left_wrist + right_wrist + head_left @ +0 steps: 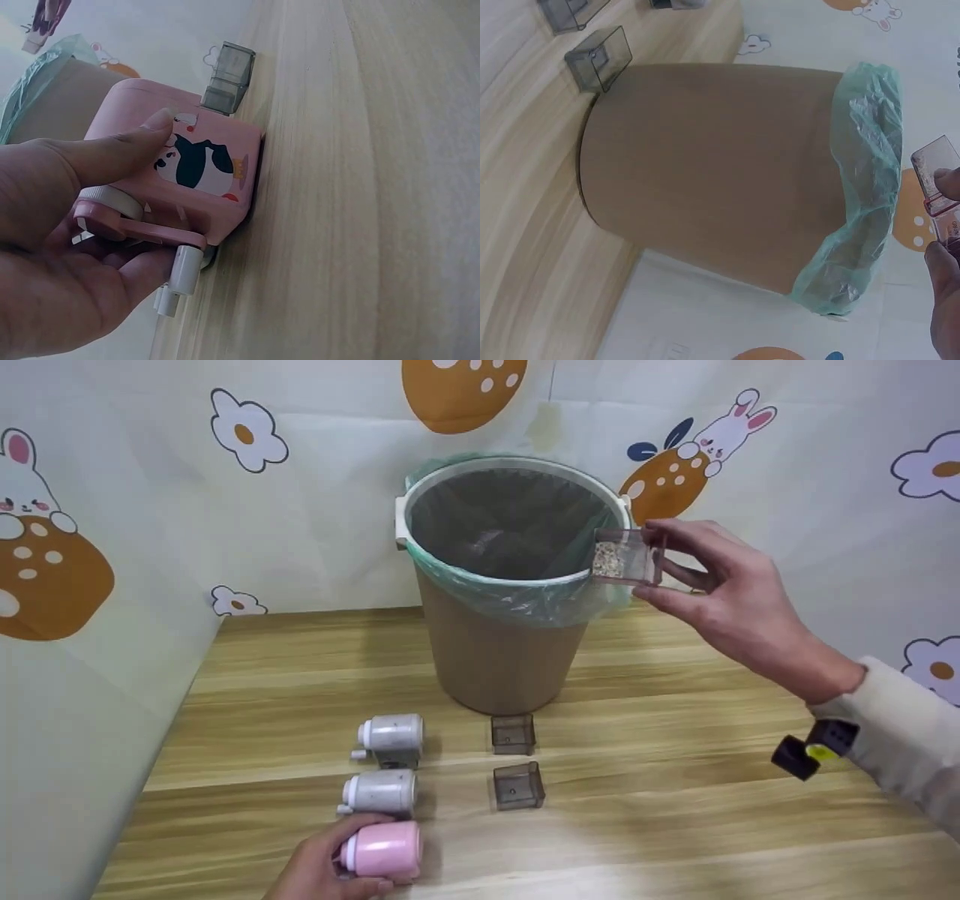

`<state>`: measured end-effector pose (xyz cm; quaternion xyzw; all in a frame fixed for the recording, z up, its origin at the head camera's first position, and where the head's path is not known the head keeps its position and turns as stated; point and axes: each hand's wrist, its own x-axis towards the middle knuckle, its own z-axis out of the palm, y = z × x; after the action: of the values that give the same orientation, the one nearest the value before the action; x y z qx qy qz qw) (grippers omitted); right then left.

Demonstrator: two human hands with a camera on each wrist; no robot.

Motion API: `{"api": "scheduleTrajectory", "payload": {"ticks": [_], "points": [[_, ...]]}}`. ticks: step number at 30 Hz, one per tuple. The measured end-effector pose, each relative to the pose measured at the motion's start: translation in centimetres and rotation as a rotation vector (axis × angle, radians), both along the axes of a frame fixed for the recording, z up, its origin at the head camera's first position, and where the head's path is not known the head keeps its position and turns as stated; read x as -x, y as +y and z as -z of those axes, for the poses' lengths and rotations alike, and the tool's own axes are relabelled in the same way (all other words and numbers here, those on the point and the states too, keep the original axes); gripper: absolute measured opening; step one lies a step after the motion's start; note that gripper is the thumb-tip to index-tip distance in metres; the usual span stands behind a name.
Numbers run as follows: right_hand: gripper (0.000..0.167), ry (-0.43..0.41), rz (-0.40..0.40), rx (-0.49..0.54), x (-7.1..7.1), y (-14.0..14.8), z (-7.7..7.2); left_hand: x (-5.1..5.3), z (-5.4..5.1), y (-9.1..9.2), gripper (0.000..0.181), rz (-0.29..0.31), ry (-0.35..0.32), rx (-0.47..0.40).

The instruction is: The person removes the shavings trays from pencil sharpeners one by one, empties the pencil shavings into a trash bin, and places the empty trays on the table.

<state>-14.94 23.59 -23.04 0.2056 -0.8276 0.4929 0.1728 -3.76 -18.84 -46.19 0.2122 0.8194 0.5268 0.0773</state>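
Observation:
My left hand [322, 859] grips a pink hand-crank pencil sharpener [386, 849] on the table. In the left wrist view its panda picture and crank [161, 232] show, with the thumb along its side. My right hand [739, 592] pinches a clear shavings drawer [626, 559] by its outer end, at the right rim of a lined trash can [504, 660]. Pale shavings [606, 559] lie in the drawer's far end. The right wrist view catches only part of this drawer [936, 161] and the fingers at its edge.
Two grey sharpeners [396, 733] [382, 792] stand in line beyond the pink one. Two dark see-through drawers [513, 735] [519, 786] sit on the wood table [660, 825] before the can. A green bag [525, 604] folds over the can's rim. Printed cloth [330, 510] hangs behind.

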Motion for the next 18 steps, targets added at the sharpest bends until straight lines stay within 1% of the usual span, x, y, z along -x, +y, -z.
{"api": "scheduleTrajectory", "payload": {"ticks": [2,6,9,11,14,16,18], "points": [[0.057,0.002,0.011,-0.019,0.3,-0.2,-0.2,0.0,0.0,0.0,0.063,0.006,0.004,-0.003],[0.059,0.012,0.007,0.005,0.6,-1.0,-0.7,0.2,0.0,-0.1,0.064,0.017,-0.036,-0.021],[0.060,0.017,0.010,-0.005,1.0,-1.6,-1.1,0.2,0.0,-0.1,0.064,0.014,-0.036,-0.014],[0.059,0.016,0.020,-0.031,1.4,-1.9,-1.3,0.2,0.0,-0.1,0.064,0.006,-0.020,0.000],[0.058,0.017,0.039,-0.076,1.9,-2.1,-1.5,0.1,0.1,0.0,0.062,0.002,0.021,0.007],[0.058,0.018,0.048,-0.096,2.2,-2.1,-1.5,0.1,0.3,0.0,0.061,0.006,0.047,-0.009],[0.058,0.018,0.058,-0.115,2.4,-2.1,-1.6,0.2,0.4,-0.1,0.061,0.025,0.073,-0.041]]}}
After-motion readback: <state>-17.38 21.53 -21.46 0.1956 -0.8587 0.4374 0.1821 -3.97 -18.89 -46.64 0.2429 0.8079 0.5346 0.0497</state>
